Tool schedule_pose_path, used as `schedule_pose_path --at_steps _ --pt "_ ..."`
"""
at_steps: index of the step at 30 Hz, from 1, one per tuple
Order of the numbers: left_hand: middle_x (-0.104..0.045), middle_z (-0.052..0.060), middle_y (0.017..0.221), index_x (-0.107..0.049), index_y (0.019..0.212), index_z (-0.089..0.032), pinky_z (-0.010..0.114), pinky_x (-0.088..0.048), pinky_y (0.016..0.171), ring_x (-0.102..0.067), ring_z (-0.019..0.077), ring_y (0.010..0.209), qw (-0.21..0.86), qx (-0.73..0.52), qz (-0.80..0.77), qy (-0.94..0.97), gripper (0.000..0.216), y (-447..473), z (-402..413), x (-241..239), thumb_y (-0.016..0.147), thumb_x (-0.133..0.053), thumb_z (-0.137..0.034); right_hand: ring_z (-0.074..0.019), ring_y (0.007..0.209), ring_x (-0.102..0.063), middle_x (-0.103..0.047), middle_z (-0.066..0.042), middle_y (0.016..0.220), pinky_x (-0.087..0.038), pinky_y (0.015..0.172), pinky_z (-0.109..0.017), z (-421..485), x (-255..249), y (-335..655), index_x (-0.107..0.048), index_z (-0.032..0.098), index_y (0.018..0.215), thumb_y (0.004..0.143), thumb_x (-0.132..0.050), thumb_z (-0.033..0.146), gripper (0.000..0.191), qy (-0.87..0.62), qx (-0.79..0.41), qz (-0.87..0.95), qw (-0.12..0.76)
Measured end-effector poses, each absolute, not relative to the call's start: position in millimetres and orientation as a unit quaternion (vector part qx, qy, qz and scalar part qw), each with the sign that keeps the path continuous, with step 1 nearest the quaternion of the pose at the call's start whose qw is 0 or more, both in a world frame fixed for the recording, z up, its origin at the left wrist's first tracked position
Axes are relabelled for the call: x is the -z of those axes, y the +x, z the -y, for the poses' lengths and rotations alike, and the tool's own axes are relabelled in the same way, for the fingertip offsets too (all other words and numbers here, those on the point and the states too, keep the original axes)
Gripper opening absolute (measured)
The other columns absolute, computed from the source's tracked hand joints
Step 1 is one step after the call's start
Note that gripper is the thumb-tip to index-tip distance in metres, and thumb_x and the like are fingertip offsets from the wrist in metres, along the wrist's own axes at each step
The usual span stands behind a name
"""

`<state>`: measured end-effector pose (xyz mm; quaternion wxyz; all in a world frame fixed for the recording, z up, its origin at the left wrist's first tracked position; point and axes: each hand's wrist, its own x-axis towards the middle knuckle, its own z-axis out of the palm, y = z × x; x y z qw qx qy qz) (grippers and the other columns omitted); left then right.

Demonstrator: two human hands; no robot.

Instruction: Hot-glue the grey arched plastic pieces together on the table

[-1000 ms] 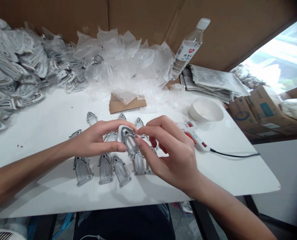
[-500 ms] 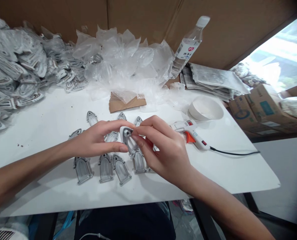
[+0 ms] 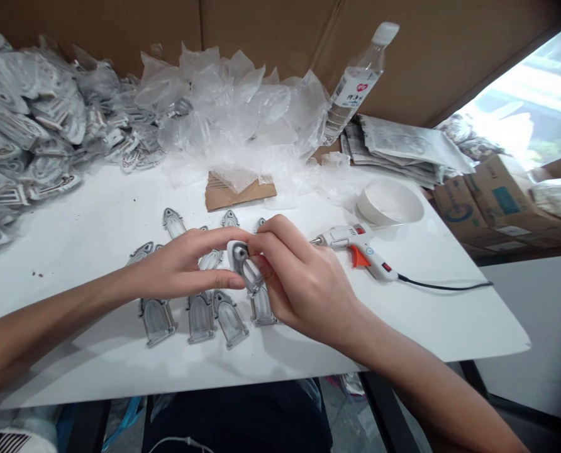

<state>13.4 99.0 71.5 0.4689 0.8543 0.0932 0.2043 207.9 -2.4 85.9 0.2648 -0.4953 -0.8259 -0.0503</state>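
Just above the middle of the white counter (image 3: 426, 327), a gray arched frame (image 3: 241, 258) is held tilted between two hands: the left hand (image 3: 181, 264) clamps its outer rim between thumb and fingers; the right hand (image 3: 304, 274) pinches its edge, any smaller piece beneath the fingertips being hidden. The step appears to be close fingertip work on this frame; the next move would call for a steady left grip and fine right-hand control. Similar frames (image 3: 156, 322) crowd the surface below. Beyond the right hand lie a glue gun (image 3: 353, 239), its nozzle nearby, and a white bowl (image 3: 373, 211); crumpled plastic bags (image 3: 243, 113) fill the rear.
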Motion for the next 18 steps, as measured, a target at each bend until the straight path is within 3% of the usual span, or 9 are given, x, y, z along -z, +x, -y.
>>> schedule_pose_path --at_steps 6,13,18 --pt "-0.071 0.000 0.108 -0.056 0.136 -0.030 0.022 -0.048 0.076 -0.065 0.0141 0.092 0.459 -0.201 -0.098 0.860 0.043 13 -98 -72 0.094 -0.067 -0.030 -0.0121 0.061 -0.044 -0.055 -0.010 0.092 -0.029 0.041 -0.026 2 -83 205 -0.055 0.011 0.098 0.085 -0.042 0.003 0.019 -0.495 0.077 0.820 0.276" --pt "-0.070 0.002 0.100 -0.057 0.133 -0.026 0.024 -0.046 0.069 -0.066 0.0166 0.088 0.458 -0.178 -0.098 0.865 0.040 12 -100 -71 0.095 -0.066 -0.035 -0.0158 0.076 -0.054 -0.051 -0.010 0.093 -0.044 0.055 -0.027 5 -84 210 -0.049 0.014 0.096 0.089 -0.039 0.004 0.016 -0.491 -0.030 0.820 0.292" --pt "-0.071 0.002 0.108 -0.059 0.128 -0.025 0.024 -0.049 0.077 -0.066 0.0158 0.091 0.464 -0.178 -0.088 0.863 0.035 11 -102 -69 0.094 -0.066 -0.032 -0.0147 0.076 -0.051 -0.050 -0.007 0.092 -0.043 0.057 -0.028 4 -91 216 -0.047 0.017 0.093 0.093 -0.041 0.007 0.012 -0.492 -0.062 0.806 0.321"
